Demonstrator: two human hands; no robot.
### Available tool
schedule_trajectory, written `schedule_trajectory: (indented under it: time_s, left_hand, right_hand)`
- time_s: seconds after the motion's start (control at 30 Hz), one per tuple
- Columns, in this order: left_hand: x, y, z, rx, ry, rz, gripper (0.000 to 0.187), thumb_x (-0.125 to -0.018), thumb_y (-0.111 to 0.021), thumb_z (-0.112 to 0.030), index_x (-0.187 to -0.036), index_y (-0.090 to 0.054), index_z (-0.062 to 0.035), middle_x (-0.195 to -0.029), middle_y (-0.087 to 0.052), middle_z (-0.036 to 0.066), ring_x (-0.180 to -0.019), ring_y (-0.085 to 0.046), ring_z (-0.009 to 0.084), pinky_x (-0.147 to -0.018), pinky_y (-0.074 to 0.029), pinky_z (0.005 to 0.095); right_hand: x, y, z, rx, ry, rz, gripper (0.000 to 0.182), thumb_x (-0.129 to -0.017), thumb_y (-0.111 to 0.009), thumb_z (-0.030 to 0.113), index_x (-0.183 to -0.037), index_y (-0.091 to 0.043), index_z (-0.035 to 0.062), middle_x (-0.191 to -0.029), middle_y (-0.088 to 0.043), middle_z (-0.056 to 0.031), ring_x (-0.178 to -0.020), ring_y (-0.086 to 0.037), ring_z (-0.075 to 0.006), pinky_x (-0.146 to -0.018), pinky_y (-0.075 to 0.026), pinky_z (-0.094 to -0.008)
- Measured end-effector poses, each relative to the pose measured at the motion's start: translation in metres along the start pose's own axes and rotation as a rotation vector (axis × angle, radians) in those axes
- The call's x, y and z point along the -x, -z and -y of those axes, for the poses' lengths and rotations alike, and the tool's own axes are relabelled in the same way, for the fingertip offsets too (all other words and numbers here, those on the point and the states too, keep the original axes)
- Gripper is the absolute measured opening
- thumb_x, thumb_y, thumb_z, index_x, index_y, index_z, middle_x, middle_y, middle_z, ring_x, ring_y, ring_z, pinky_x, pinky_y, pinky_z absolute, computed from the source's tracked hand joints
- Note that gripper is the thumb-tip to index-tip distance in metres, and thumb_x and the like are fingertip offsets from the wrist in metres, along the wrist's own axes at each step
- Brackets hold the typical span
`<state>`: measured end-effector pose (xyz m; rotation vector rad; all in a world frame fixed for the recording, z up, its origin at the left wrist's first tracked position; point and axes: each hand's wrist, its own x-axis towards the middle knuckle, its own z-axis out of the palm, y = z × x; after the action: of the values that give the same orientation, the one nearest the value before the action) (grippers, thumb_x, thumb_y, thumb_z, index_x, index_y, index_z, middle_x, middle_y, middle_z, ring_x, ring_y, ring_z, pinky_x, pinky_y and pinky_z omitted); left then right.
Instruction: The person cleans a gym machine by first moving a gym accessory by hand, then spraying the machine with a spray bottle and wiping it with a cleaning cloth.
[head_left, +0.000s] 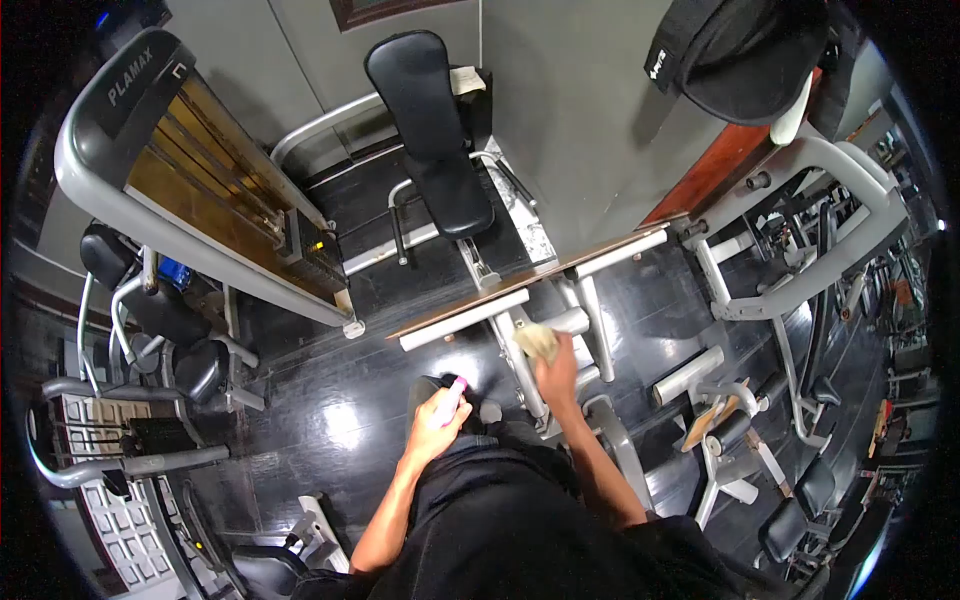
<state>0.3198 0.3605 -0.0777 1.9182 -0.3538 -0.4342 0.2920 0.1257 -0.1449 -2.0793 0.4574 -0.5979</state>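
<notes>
My left hand (433, 428) is closed around a small white bottle with a pink top (456, 388), held in front of my body; most of it is hidden by the fingers. My right hand (558, 374) grips a pale yellow cloth (535, 341), bunched under the fingers. The cloth overlaps the light grey metal frame (523, 378) of a gym machine in this view. Just beyond it, a long narrow board (465, 311) with white padded rollers (622, 252) crosses the frame.
A black padded seat (440, 150) with side handles stands against the wall. Left of it rises a tall weight-stack machine (110, 130). Black caps (755, 60) hang at upper right. More machines (735, 430) fill the right side, over a shiny dark floor (340, 420).
</notes>
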Motion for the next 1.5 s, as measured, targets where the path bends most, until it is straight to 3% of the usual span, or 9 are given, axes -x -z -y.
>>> schedule_trajectory:
  time_s: [0.2,0.5,0.57,0.77,0.97,1.07,1.2,1.3,1.5]
  left_hand:
    - [0.003,-0.007,-0.006,0.034,0.041,0.034,0.013,-0.084,-0.066,-0.016,-0.084,-0.058,-0.0065,-0.061,-0.055,0.000,-0.055,-0.053,0.0070,-0.053,-0.044,0.0257]
    - [0.007,-0.002,0.005,0.041,0.030,0.009,0.013,-0.084,-0.066,-0.017,-0.086,-0.059,-0.0055,-0.061,-0.055,0.001,-0.055,-0.053,0.0073,-0.053,-0.044,0.0254]
    - [0.006,0.000,0.003,0.018,-0.019,-0.008,0.013,-0.084,-0.066,-0.017,-0.086,-0.059,-0.0055,-0.061,-0.056,0.001,-0.055,-0.053,0.0074,-0.053,-0.044,0.0254]
    - [0.003,-0.003,0.004,0.058,-0.005,0.023,0.013,-0.083,-0.067,-0.016,-0.085,-0.059,-0.0057,-0.061,-0.056,0.000,-0.055,-0.054,0.0075,-0.053,-0.044,0.0253]
    - [0.001,-0.004,-0.002,0.018,-0.063,0.050,0.013,-0.084,-0.066,-0.017,-0.086,-0.058,-0.0061,-0.060,-0.056,0.000,-0.054,-0.053,0.0074,-0.052,-0.044,0.0251]
    - [0.006,-0.003,0.003,0.128,0.126,0.056,0.014,-0.084,-0.066,-0.017,-0.086,-0.058,-0.0065,-0.060,-0.055,0.000,-0.054,-0.052,0.0071,-0.052,-0.043,0.0250]
    - [0.006,-0.007,0.015,0.078,0.068,0.071,0.013,-0.084,-0.066,-0.017,-0.087,-0.059,-0.0064,-0.060,-0.054,0.000,-0.054,-0.051,0.0071,-0.053,-0.043,0.0251]
    - [0.004,-0.007,0.017,0.056,0.011,0.064,0.012,-0.083,-0.066,-0.015,-0.086,-0.058,-0.0063,-0.061,-0.054,0.000,-0.053,-0.050,0.0071,-0.052,-0.043,0.0251]
    - [0.001,-0.011,0.008,0.094,0.117,0.152,0.013,-0.083,-0.067,-0.016,-0.085,-0.058,-0.0064,-0.062,-0.055,0.001,-0.056,-0.052,0.0086,-0.054,-0.043,0.0258]
  right_hand:
    - [-0.001,-0.050,0.008,0.387,0.180,0.105,0.037,-0.071,-0.059,0.002,-0.105,-0.058,0.0171,-0.098,-0.051,-0.0105,-0.092,-0.052,-0.0305,-0.078,-0.046,-0.0408]
    - [0.082,0.030,-0.044,0.462,0.075,0.538,0.036,-0.075,-0.055,0.004,-0.110,-0.057,0.0100,-0.097,-0.053,-0.0140,-0.090,-0.056,-0.0364,-0.075,-0.046,-0.0442]
    - [0.075,0.039,-0.054,0.270,-0.170,0.686,0.039,-0.073,-0.057,0.007,-0.112,-0.054,0.0096,-0.102,-0.053,-0.0161,-0.091,-0.055,-0.0410,-0.075,-0.046,-0.0464]
    - [-0.007,-0.001,0.001,0.105,0.071,-0.068,0.039,-0.073,-0.055,0.000,-0.112,-0.049,0.0004,-0.099,-0.051,-0.0205,-0.093,-0.051,-0.0408,-0.079,-0.044,-0.0443]
    - [0.013,-0.030,-0.010,0.346,0.135,0.086,0.038,-0.074,-0.056,0.002,-0.110,-0.055,0.0127,-0.096,-0.051,-0.0131,-0.092,-0.054,-0.0320,-0.078,-0.046,-0.0422]
    - [0.059,0.006,-0.032,0.437,0.127,0.277,0.036,-0.076,-0.056,0.006,-0.110,-0.057,0.0168,-0.095,-0.053,-0.0092,-0.091,-0.055,-0.0297,-0.075,-0.047,-0.0412]
    - [0.104,0.057,-0.095,0.531,-0.006,0.400,0.023,-0.077,-0.058,0.007,-0.099,-0.058,0.0100,-0.098,-0.054,-0.0115,-0.086,-0.058,-0.0323,-0.071,-0.048,-0.0411]
    - [0.108,0.087,-0.109,0.452,-0.321,0.041,0.031,-0.074,-0.061,0.004,-0.104,-0.052,0.0039,-0.099,-0.052,-0.0178,-0.086,-0.057,-0.0380,-0.074,-0.047,-0.0431]
    - [0.066,0.055,-0.075,0.427,-0.367,-0.234,0.037,-0.072,-0.061,0.001,-0.106,-0.046,0.0046,-0.099,-0.048,-0.0202,-0.089,-0.053,-0.0436,-0.073,-0.045,-0.0492]
